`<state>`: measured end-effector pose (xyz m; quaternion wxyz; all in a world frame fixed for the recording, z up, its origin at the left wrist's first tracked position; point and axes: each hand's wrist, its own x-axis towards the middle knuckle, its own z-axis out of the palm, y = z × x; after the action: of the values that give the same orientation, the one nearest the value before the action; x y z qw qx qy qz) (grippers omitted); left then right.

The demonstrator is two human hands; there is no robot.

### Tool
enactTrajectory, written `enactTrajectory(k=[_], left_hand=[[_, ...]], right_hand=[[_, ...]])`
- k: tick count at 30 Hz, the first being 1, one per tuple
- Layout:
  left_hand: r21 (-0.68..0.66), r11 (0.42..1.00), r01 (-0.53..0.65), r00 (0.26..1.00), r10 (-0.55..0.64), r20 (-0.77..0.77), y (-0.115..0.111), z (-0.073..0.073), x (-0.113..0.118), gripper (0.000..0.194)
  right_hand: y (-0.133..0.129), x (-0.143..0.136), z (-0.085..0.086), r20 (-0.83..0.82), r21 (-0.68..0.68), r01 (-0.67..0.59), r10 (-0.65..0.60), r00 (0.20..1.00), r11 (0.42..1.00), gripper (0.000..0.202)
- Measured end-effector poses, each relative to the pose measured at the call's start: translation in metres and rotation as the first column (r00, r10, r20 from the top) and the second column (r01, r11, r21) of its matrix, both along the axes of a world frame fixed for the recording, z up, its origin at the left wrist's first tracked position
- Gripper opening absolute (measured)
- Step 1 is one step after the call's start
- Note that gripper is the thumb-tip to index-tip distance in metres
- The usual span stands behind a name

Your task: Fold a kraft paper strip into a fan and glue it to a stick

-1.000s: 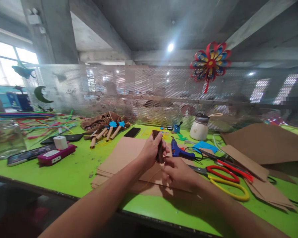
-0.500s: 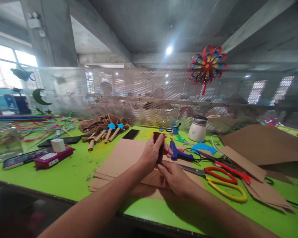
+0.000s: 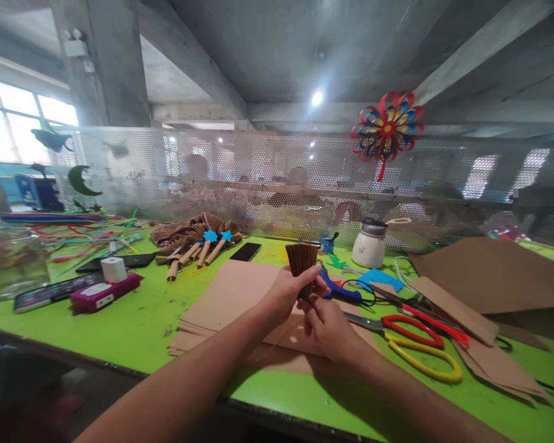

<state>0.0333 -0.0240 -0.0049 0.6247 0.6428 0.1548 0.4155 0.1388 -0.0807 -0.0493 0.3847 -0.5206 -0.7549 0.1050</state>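
Observation:
A pleated bundle of dark brown paper [image 3: 301,259] stands upright between my hands, its top fanned out. My left hand [image 3: 290,291] is wrapped round its lower part, thumb across the front. Just below, my right hand [image 3: 325,320] has its fingers closed at the bundle's bottom end. Beneath both hands lies a stack of tan paper sheets [image 3: 231,298]. A blue glue gun [image 3: 344,291] is behind my right hand, and scissors [image 3: 413,332] with red and yellow handles lie to its right.
Brown paper fans with blue stars [image 3: 207,243], a phone [image 3: 246,251] and a purple power strip [image 3: 105,293] are on the left. On the right are a white jar [image 3: 369,245], blue paper [image 3: 381,279] and large brown paper [image 3: 493,271]. A perforated screen [image 3: 258,184] stands behind.
The brown bundle has turned from edge-on to showing its wide, fanned pleats. My fingers have shifted slightly around it, and the whole view has moved a little.

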Motion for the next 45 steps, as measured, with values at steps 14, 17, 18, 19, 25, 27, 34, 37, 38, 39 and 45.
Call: enactTrajectory(k=[14,17,18,19,25,27,34,37,38,39,45], left_hand=[[-0.174,0.984,0.035,0.974,0.006,0.228,0.01,0.006,-0.003,0.031],[-0.23,0.971,0.069,0.98,-0.023,0.199,0.01,0.003,-0.003,0.031],[-0.245,0.967,0.071,0.984,-0.027,0.178,0.01,0.002,-0.002,0.03],[-0.254,0.965,0.066,0.987,-0.026,0.16,0.009,0.001,-0.001,0.029],[-0.265,0.964,0.032,0.989,0.009,0.151,0.005,0.002,0.001,0.024],[-0.277,0.961,0.015,0.991,0.023,0.135,0.009,0.004,-0.001,0.022],[-0.333,0.943,-0.016,1.0,0.01,-0.021,0.024,0.009,-0.011,0.009],[-0.329,0.944,-0.011,0.999,-0.003,-0.043,0.027,0.011,-0.012,0.009],[-0.323,0.946,-0.011,0.999,-0.006,-0.051,0.028,0.011,-0.012,0.01],[-0.319,0.948,-0.01,0.998,-0.009,-0.057,0.029,0.01,-0.012,0.011],[-0.314,0.947,0.067,0.992,-0.098,-0.084,0.02,0.005,-0.007,0.012]], right_hand=[[-0.001,0.001,0.006,0.022,-0.032,0.177,-0.176,0.984,0.984,0.028],[-0.001,0.001,0.007,0.044,-0.013,0.173,-0.172,0.984,0.985,0.027],[-0.001,0.001,0.007,0.045,0.001,0.17,-0.17,0.984,0.986,0.026],[-0.001,0.001,0.007,0.045,0.015,0.166,-0.166,0.985,0.986,0.026],[0.0,0.002,0.008,-0.026,-0.026,0.112,-0.113,0.993,0.993,0.023],[0.001,0.004,0.01,-0.152,-0.114,0.059,-0.076,0.985,0.992,0.025],[0.005,0.035,0.03,-0.675,-0.288,-0.346,0.067,0.735,0.893,0.024],[0.007,0.052,0.036,-0.745,-0.272,-0.431,0.096,0.66,0.86,0.024],[0.007,0.056,0.037,-0.742,-0.272,-0.446,0.109,0.662,0.853,0.025],[0.007,0.059,0.039,-0.73,-0.276,-0.457,0.125,0.671,0.845,0.026],[-0.009,0.057,0.052,-0.644,-0.324,-0.5,0.2,0.739,0.803,0.02]])
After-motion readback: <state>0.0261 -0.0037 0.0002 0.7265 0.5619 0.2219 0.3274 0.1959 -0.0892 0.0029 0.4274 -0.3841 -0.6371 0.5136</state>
